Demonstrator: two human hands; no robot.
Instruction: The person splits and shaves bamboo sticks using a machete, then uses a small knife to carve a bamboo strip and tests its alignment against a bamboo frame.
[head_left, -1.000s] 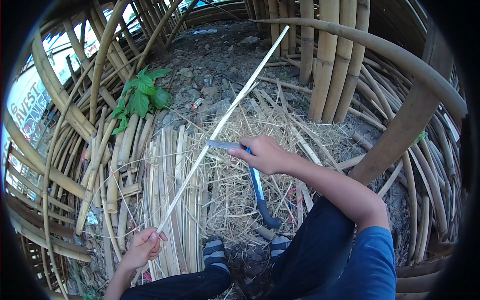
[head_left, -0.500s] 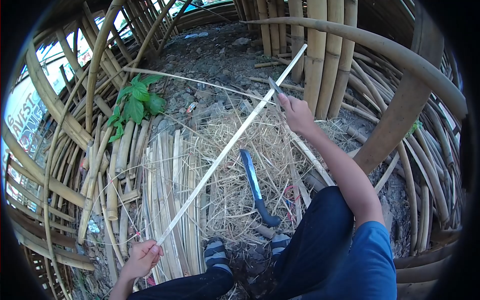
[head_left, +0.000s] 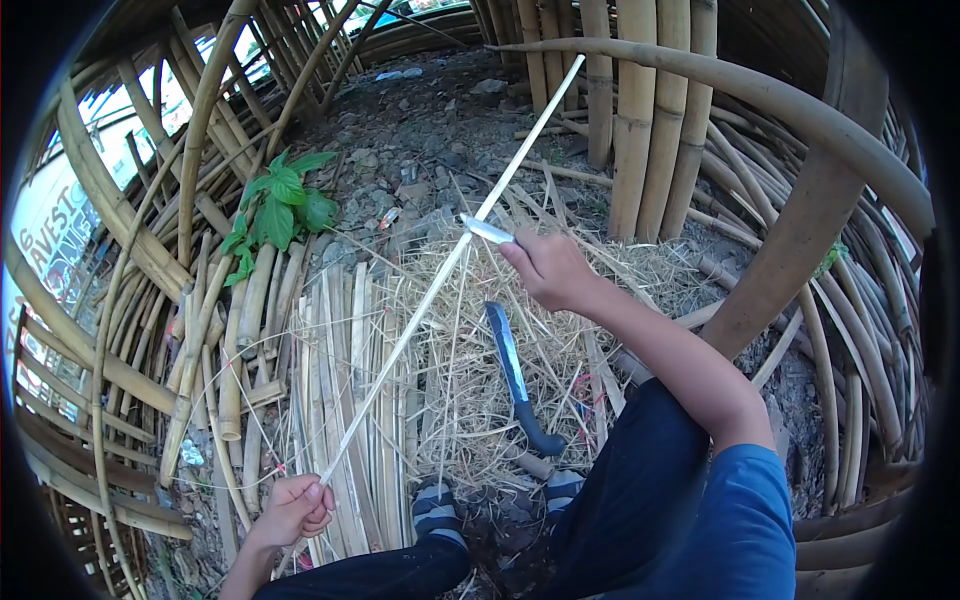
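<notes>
A long, pale bamboo strip (head_left: pixel 405 335) runs slantwise from the lower left to the upper right. My left hand (head_left: pixel 295 512) is closed around its near end. In my right hand (head_left: pixel 553 270) is a small knife (head_left: pixel 487 230), its blade lying across the strip a little beyond the middle. A thin shaving hangs down from where blade and strip meet. Between my feet and the strip, a machete (head_left: pixel 508 365) with a dark curved handle rests on a heap of bamboo shavings (head_left: pixel 450 270).
Split bamboo slats (head_left: pixel 350 370) lie side by side at the left of the shavings. Upright bamboo poles (head_left: pixel 635 130) stand at the back right, and a curved pole (head_left: pixel 780 95) arches over that side. A leafy plant (head_left: pixel 275 205) grows at the left among stacked bamboo.
My right hand with the knife has come down along the bamboo strip toward me. The strip's far end has swung left and up. My left hand keeps its hold, barely moved.
</notes>
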